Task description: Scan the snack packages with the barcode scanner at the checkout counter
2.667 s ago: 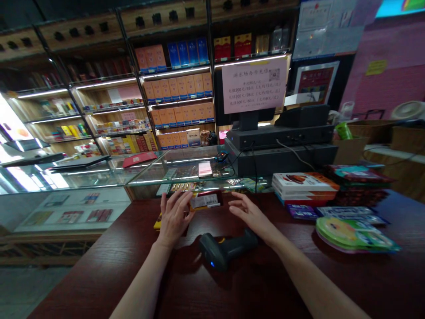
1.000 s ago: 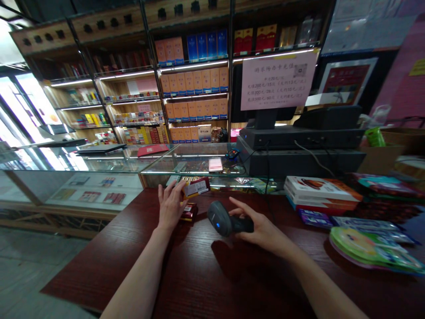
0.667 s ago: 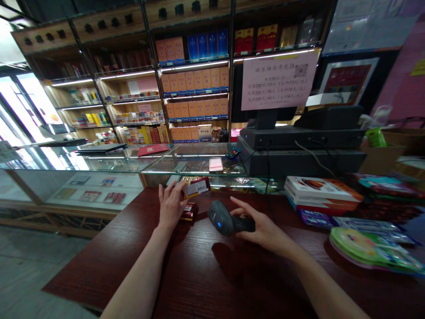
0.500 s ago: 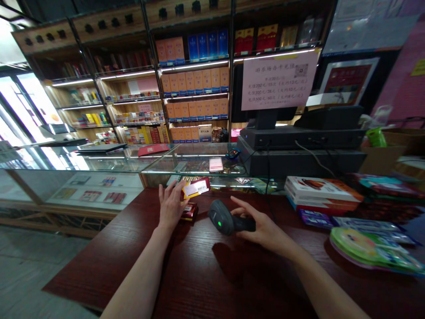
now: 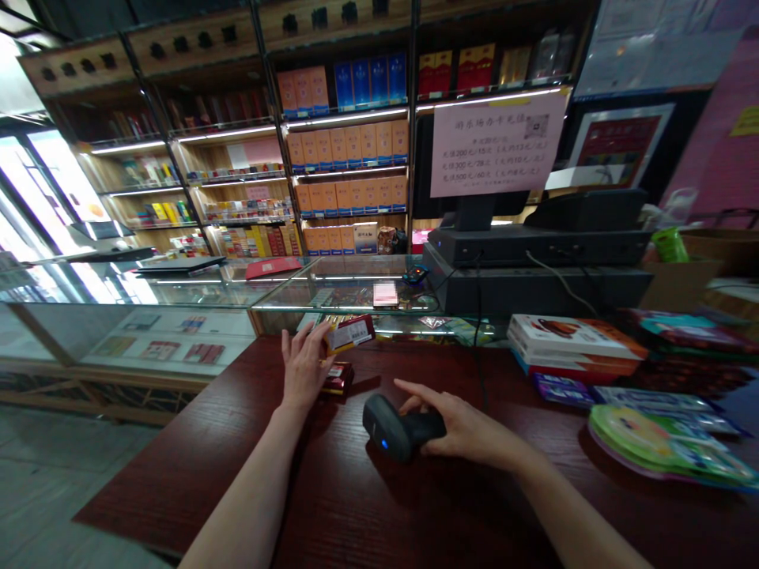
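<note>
My left hand grips a small red and yellow packet, tilted so that its barcode label shows. Just beneath it, a dark red packet lies on the brown wooden counter. My right hand is closed round the handle of a black barcode scanner, low over the counter, its head pointing left. A blue light glows on the scanner's head. Some fingers of my right hand are hidden behind the handle.
At the right lie stacked white and orange boxes, purple packets and green round packages. Behind stand a glass display case and a monitor bearing a pink paper sign. Shelves of boxed goods line the back.
My right hand has lowered the scanner toward the counter and slightly left. Its light has turned from green to blue. My left hand and the packet have barely moved.
</note>
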A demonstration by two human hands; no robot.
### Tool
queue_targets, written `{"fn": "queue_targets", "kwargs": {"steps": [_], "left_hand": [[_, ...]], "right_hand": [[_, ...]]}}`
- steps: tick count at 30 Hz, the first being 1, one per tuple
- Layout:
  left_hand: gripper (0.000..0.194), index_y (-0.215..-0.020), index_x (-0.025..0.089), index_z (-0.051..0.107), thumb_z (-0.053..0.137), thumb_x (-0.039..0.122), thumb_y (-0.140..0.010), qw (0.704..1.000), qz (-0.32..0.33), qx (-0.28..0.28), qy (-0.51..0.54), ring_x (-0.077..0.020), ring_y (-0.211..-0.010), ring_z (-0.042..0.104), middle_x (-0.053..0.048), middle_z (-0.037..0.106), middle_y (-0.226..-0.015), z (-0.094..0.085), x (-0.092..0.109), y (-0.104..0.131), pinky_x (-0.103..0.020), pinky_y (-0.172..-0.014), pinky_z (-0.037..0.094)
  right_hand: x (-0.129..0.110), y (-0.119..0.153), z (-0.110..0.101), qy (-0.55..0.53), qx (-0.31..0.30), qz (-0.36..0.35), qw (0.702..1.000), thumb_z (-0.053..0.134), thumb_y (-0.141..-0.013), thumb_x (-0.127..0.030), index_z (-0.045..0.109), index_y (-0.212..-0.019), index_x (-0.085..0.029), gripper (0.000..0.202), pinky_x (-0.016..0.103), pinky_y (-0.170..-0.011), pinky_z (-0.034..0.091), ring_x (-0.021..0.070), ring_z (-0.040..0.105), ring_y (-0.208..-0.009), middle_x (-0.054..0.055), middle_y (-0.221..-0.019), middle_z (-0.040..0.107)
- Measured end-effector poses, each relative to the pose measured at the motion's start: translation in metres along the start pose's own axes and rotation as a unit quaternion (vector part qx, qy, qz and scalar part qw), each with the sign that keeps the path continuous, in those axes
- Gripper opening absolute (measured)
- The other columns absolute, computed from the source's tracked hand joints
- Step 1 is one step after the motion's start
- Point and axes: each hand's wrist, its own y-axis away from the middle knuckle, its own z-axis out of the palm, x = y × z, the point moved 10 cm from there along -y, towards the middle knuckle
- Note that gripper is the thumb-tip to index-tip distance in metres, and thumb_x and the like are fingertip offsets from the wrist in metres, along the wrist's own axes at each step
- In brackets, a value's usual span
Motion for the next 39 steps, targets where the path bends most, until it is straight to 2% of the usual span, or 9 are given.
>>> {"fn": "queue_targets", "kwargs": {"steps": [3,11,18,20,22,26,30,34,39], "left_hand": [[0.062,-0.143,0.026,0.043,0.064,0.024,-0.085,1.000,0.000,0.004,-0.001,-0.0286,-0.133,0.052,-0.007,0.066,-0.133,-0.001,0.000,0.000,-0.055,-0.124,0.009],[0.060,-0.143,0.026,0.043,0.064,0.026,-0.086,1.000,-0.001,0.007,0.004,-0.0285,-0.133,0.052,-0.007,0.066,-0.132,-0.002,0.000,-0.001,-0.055,-0.124,0.010],[0.060,-0.142,0.026,0.044,0.065,0.024,-0.086,1.000,0.007,0.016,0.006,-0.0278,-0.132,0.053,-0.007,0.066,-0.133,-0.004,0.003,-0.001,-0.055,-0.125,0.010],[0.060,-0.142,0.026,0.043,0.065,0.025,-0.086,1.000,0.014,0.018,0.010,-0.0272,-0.133,0.052,-0.007,0.065,-0.134,-0.004,0.006,-0.001,-0.055,-0.125,0.011],[0.060,-0.142,0.025,0.043,0.064,0.024,-0.087,1.000,0.022,0.017,0.014,-0.0270,-0.133,0.052,-0.007,0.065,-0.134,-0.004,0.009,-0.002,-0.055,-0.125,0.011],[0.058,-0.142,0.026,0.045,0.064,0.021,-0.087,0.999,0.046,0.016,0.021,-0.0262,-0.131,0.054,-0.006,0.066,-0.133,-0.004,0.022,-0.002,-0.054,-0.125,0.011],[0.055,-0.141,0.026,0.046,0.064,0.022,-0.089,0.996,0.086,0.020,0.035,-0.0243,-0.131,0.054,-0.005,0.067,-0.132,-0.006,0.042,-0.002,-0.052,-0.126,0.011],[0.051,-0.139,0.027,0.048,0.063,0.020,-0.091,0.990,0.125,0.025,0.062,-0.0223,-0.132,0.054,-0.004,0.068,-0.131,-0.007,0.062,-0.001,-0.053,-0.126,0.010],[0.052,-0.140,0.027,0.048,0.062,0.017,-0.091,0.984,0.160,0.014,0.078,-0.0216,-0.132,0.054,-0.003,0.067,-0.132,-0.004,0.078,0.002,-0.054,-0.126,0.012]], "right_hand": [[0.002,0.001,0.005,0.028,-0.015,0.013,0.999,0.074,-0.072,-0.024,0.032,-0.153,-0.040,0.093,0.044,-0.111,0.031,0.0252,0.061,-0.115,-0.001,-0.127,0.066],[0.007,0.000,0.010,0.046,-0.030,0.019,0.998,0.074,-0.072,-0.026,0.029,-0.154,-0.042,0.095,0.047,-0.114,0.027,0.0259,0.060,-0.117,-0.001,-0.129,0.064],[0.004,0.002,0.010,0.021,-0.030,0.010,0.999,0.080,-0.067,-0.026,0.032,-0.154,-0.039,0.100,0.047,-0.110,0.034,0.0277,0.057,-0.120,0.002,-0.134,0.063],[0.004,0.001,0.005,-0.026,-0.018,0.012,0.999,0.080,-0.071,-0.033,0.035,-0.153,-0.036,0.093,0.046,-0.109,0.037,0.0271,0.057,-0.122,0.004,-0.135,0.063],[0.009,-0.003,-0.005,-0.090,0.026,0.026,0.995,0.073,-0.080,-0.043,0.039,-0.151,-0.030,0.080,0.044,-0.104,0.043,0.0257,0.060,-0.118,0.008,-0.134,0.063],[0.031,-0.007,-0.033,-0.213,0.165,0.077,0.960,0.058,-0.089,-0.055,0.047,-0.143,-0.020,0.065,0.042,-0.091,0.051,0.0246,0.067,-0.104,0.014,-0.123,0.069],[0.054,-0.002,-0.043,-0.331,0.254,0.144,0.897,0.057,-0.091,-0.053,0.051,-0.135,-0.021,0.056,0.033,-0.076,0.054,0.0226,0.071,-0.095,0.013,-0.115,0.073],[0.061,0.003,-0.042,-0.403,0.286,0.179,0.851,0.058,-0.094,-0.045,0.053,-0.130,-0.022,0.043,0.024,-0.066,0.053,0.0178,0.073,-0.086,0.011,-0.106,0.075],[0.062,-0.004,-0.035,-0.439,0.261,0.183,0.840,0.056,-0.095,-0.050,0.054,-0.124,-0.023,0.039,0.021,-0.060,0.051,0.0174,0.074,-0.080,0.009,-0.094,0.076]]}}
